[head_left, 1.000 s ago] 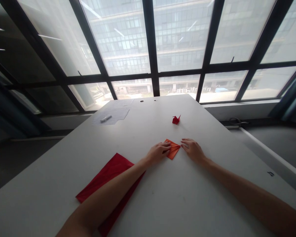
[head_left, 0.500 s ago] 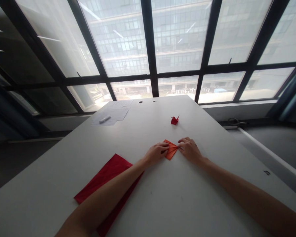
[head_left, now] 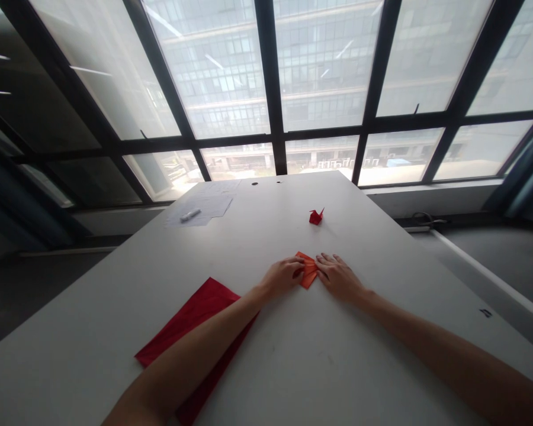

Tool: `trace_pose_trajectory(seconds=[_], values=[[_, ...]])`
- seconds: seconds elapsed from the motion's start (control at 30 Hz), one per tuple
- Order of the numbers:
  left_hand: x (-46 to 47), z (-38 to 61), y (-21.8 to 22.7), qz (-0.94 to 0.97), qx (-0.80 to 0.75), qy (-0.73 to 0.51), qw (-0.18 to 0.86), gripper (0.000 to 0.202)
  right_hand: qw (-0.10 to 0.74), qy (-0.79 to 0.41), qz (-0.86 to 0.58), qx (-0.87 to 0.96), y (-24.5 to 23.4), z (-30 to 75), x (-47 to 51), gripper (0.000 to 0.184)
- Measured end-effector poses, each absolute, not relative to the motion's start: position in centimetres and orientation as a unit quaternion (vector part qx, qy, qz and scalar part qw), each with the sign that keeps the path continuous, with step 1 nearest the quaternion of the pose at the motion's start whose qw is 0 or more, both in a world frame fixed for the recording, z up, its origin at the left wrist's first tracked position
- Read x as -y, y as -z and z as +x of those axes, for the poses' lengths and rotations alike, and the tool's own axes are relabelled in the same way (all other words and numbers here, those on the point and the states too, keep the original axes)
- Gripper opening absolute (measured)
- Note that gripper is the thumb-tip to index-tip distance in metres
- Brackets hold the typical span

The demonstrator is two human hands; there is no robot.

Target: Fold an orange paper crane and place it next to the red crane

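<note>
A small piece of folded orange paper [head_left: 310,274], creased in lines that meet toward its right tip, lies flat on the white table between my hands. My left hand [head_left: 285,277] grips its left side, fingers on top and thumb curled in underneath the fingertips. Flat on the right tip of the paper rests my right hand [head_left: 337,275], its fingers stretched out and slightly apart; that tip is hidden below them. Farther away, a red folded paper crane [head_left: 315,217] stands on the table.
Red paper sheets [head_left: 184,322] lie at the left, partly under my left forearm. White printed papers [head_left: 217,207] with a white marker-like tube [head_left: 190,215] on them are at the far left of the table [head_left: 266,231]. Tall windows stand beyond the far edge.
My right hand has gone from pinching the orange paper's right tip to lying flat over it with fingers extended. The left hand stays in place on the paper.
</note>
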State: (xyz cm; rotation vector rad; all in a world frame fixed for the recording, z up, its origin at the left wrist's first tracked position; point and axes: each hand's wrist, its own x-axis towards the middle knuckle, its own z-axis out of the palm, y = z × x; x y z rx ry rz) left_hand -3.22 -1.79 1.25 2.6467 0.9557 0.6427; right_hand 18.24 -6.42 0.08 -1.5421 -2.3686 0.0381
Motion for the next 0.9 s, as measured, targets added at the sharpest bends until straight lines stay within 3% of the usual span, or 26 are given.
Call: trace_pose_trajectory(seconds=[0.13,0.4,0.67,0.9], values=[[1.8,-3.2,-1.2,0.936,-0.279,-0.199,0.075,0.042,0.141,0.01,-0.529,0.837,-0.5,18.4,6.5,0.046],[1.4,-3.3,-1.0,0.942,-0.276,-0.18,0.053,0.039,0.146,0.063,-0.561,0.813,-0.6,18.4,7.1,0.04],[1.4,-3.2,-0.9,0.942,-0.275,-0.187,0.05,0.04,0.187,0.021,-0.554,0.811,-0.4,18.2,7.0,0.048],[0.9,-3.2,-0.2,0.936,-0.276,-0.206,0.077,0.044,0.107,-0.005,-0.514,0.851,0.8,18.1,7.9,0.057]])
